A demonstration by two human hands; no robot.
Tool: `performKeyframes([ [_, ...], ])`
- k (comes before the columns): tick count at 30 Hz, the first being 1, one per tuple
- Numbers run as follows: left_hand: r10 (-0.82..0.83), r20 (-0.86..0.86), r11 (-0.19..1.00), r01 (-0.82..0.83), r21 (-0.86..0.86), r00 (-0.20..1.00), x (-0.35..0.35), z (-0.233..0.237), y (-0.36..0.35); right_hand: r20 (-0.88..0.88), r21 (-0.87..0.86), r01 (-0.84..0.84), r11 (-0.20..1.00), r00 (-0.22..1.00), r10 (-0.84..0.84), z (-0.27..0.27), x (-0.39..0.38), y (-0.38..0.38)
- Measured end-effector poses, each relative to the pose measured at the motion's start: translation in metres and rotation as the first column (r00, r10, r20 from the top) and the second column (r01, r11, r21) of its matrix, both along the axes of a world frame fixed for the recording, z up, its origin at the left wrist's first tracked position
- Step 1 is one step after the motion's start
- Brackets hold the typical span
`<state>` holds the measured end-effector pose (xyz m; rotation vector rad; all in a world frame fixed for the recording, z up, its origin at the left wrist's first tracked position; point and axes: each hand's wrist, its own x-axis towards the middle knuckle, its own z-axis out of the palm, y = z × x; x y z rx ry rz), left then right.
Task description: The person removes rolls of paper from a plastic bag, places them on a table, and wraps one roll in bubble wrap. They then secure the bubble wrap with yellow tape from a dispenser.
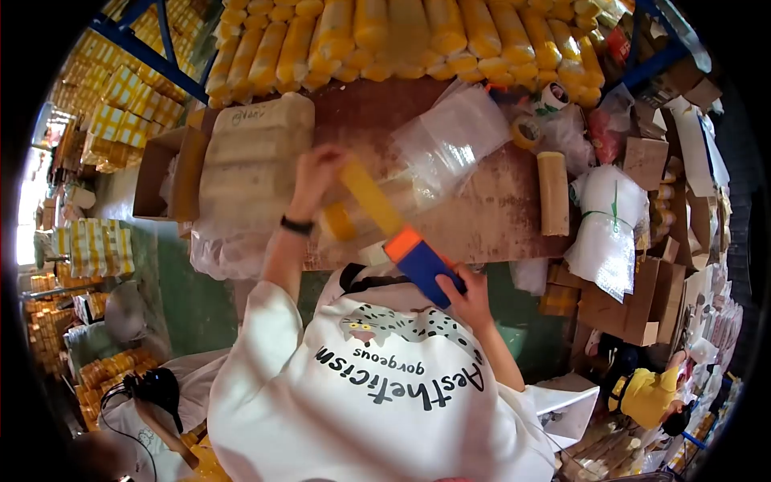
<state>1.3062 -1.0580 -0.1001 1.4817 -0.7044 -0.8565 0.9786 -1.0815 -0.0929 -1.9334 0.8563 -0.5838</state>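
Note:
My right hand [470,296] is wrapped around a blue and orange tape dispenser [424,269] in front of my body. A strip of yellow tape [371,197] stretches from the dispenser up to my left hand [321,167]. My left fingers are pinched at the free end of the strip, somewhat smeared by motion. Beneath the strip, a clear plastic-wrapped package [393,194] lies on the reddish-brown table [490,229]. A band of yellow tape [339,221] covers its near left end.
Several yellow wrapped rolls [369,32] are stacked along the table's back. Large wrapped blocks [255,153] stand at left beside a cardboard box [167,173]. Clear plastic bags [462,128], a tape roll [526,131] and a tan roll [552,193] lie to the right. Other people work nearby.

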Motion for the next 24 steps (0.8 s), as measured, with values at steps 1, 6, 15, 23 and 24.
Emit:
performKeyframes([
  [1, -0.021, 0.005, 0.991, 0.02, 0.13, 1.0, 0.019, 0.005, -0.021, -0.006, 0.014, 0.015, 1.0, 1.0, -0.015, -0.013, 0.002, 0.0],
  [6, -0.313, 0.447, 0.943, 0.216, 0.255, 0.838, 0.046, -0.079, -0.093, -0.055, 0.151, 0.153, 0.977, 0.988, -0.146, -0.032, 0.028, 0.001],
  [15, -0.475, 0.101, 0.831, 0.407, 0.379, 0.874, 0.047, -0.143, -0.098, -0.078, 0.292, 0.205, 0.934, 0.979, -0.19, -0.06, 0.034, 0.009],
  [23, -0.426, 0.061, 0.852, 0.378, 0.363, 0.903, 0.027, -0.153, -0.097, -0.147, 0.257, 0.216, 0.942, 0.972, -0.183, -0.074, 0.023, 0.016],
  [24, -0.431, 0.055, 0.851, 0.385, 0.356, 0.901, 0.025, -0.153, -0.098, -0.145, 0.262, 0.224, 0.939, 0.971, -0.192, -0.074, 0.022, 0.017],
])
